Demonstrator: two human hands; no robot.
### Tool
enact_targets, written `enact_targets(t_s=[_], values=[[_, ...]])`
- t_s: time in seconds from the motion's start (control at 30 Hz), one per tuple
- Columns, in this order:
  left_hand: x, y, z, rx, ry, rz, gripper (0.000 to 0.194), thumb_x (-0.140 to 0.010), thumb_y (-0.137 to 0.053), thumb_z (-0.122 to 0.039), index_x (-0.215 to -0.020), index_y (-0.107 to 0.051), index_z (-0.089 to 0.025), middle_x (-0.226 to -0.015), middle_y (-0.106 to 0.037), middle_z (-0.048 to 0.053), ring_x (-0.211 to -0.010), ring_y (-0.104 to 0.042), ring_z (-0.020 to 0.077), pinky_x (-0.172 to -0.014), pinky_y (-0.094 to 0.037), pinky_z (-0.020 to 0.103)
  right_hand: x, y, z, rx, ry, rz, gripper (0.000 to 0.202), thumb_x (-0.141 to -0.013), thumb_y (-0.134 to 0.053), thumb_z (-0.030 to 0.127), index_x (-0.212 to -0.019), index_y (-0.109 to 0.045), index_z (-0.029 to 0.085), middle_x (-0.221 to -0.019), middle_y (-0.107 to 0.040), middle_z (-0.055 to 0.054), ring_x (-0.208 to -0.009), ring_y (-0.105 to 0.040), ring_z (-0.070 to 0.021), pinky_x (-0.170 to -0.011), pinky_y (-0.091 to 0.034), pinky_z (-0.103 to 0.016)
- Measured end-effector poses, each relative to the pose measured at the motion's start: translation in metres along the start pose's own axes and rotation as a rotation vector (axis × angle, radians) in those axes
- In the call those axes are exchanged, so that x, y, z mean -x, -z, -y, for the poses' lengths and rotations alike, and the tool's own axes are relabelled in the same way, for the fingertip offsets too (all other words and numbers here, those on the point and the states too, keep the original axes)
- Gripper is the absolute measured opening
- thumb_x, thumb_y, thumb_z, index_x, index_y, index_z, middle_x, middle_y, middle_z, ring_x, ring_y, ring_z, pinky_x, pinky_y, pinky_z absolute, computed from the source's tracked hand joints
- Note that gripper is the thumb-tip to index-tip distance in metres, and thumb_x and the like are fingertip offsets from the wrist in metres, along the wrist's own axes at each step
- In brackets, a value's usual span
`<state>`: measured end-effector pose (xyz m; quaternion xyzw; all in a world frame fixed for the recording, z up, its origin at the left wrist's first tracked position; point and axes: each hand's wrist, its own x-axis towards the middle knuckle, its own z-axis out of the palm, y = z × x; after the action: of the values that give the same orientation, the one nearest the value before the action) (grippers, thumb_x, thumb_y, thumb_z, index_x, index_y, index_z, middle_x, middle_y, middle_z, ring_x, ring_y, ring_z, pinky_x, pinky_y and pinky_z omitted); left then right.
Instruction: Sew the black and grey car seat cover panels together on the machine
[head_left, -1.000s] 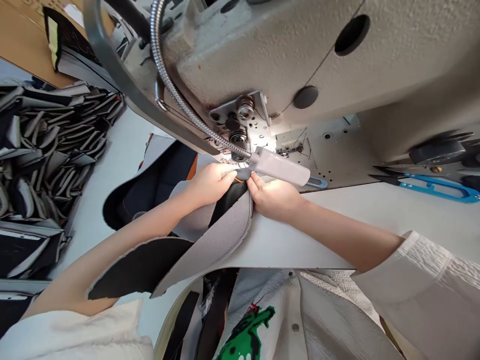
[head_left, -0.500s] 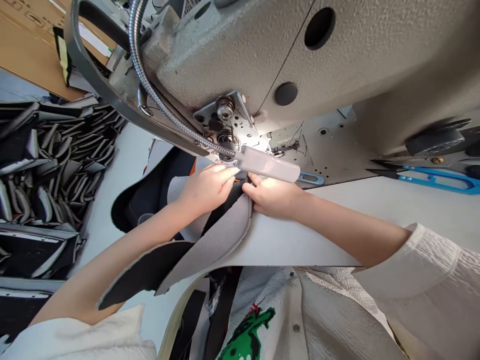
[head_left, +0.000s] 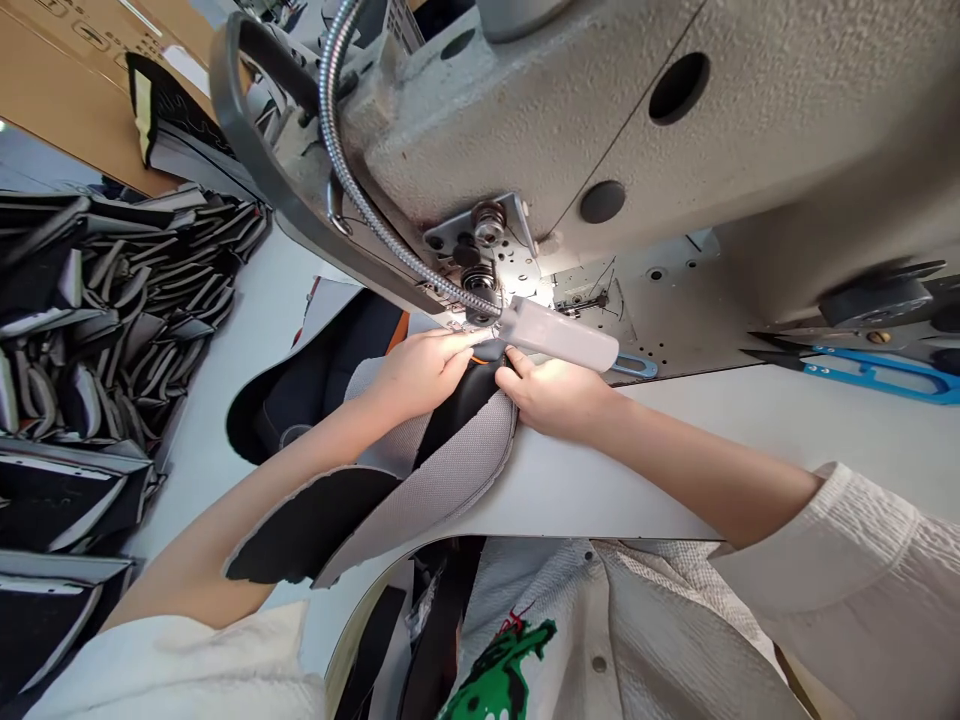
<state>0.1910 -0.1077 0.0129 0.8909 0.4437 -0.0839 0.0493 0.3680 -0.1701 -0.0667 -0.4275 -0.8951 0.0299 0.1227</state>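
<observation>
My left hand is closed on the padded fabric piece, grey mesh on one face and black on the other, just in front of the sewing machine. My right hand pinches the right edge of the same piece, thumb and fingers close together. One strip of the fabric curls back over the left forearm. A dark portion with orange trim lies on the table left of the needle area. The pale lamp head hangs over the fingertips and hides the needle and presser foot.
Blue-handled thread snips lie at the right of the machine bed. Another blue handle pokes out beneath the lamp. Stacks of black and grey padded pieces fill the left side. A cardboard box stands behind them.
The view has shifted, so the machine appears farther right and slightly lower. Both hands keep their hold on the fabric, with a little more black material showing between them.
</observation>
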Motion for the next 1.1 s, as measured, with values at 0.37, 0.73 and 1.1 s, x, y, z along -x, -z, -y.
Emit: enact_targets(t_s=[0.37, 0.73, 1.1], values=[[0.003, 0.001, 0.006, -0.055, 0.078, -0.026, 0.037, -0.089, -0.036, -0.022, -0.114, -0.064, -0.020, -0.105, -0.067, 0.007, -0.101, -0.061, 0.0228, -0.079, -0.045, 0.029, -0.001, -0.004, 0.004, 0.101, -0.006, 0.028, 0.020, -0.086, -0.035, 0.009, -0.094, -0.053, 0.014, -0.121, -0.056, -0.021, -0.078, -0.058, -0.0214, -0.067, -0.039, -0.032], [-0.001, 0.009, -0.007, -0.072, 0.040, 0.021, 0.034, -0.088, -0.036, -0.021, -0.094, -0.069, -0.017, -0.085, -0.068, 0.008, -0.089, -0.062, 0.0227, -0.070, -0.043, 0.028, -0.009, -0.001, 0.006, 0.060, -0.060, 0.092, 0.024, -0.085, -0.031, 0.011, -0.095, -0.053, 0.014, -0.117, -0.059, -0.022, -0.062, -0.057, -0.0196, -0.057, -0.037, -0.032], [-0.002, -0.001, 0.003, -0.035, 0.078, -0.027, 0.038, -0.087, -0.037, -0.022, -0.107, -0.068, -0.015, -0.097, -0.069, 0.009, -0.093, -0.063, 0.0222, -0.077, -0.044, 0.027, -0.007, -0.004, 0.009, 0.077, -0.079, 0.015, 0.024, -0.083, -0.032, 0.006, -0.090, -0.054, 0.013, -0.113, -0.061, -0.024, -0.063, -0.058, -0.0206, -0.055, -0.036, -0.030]])
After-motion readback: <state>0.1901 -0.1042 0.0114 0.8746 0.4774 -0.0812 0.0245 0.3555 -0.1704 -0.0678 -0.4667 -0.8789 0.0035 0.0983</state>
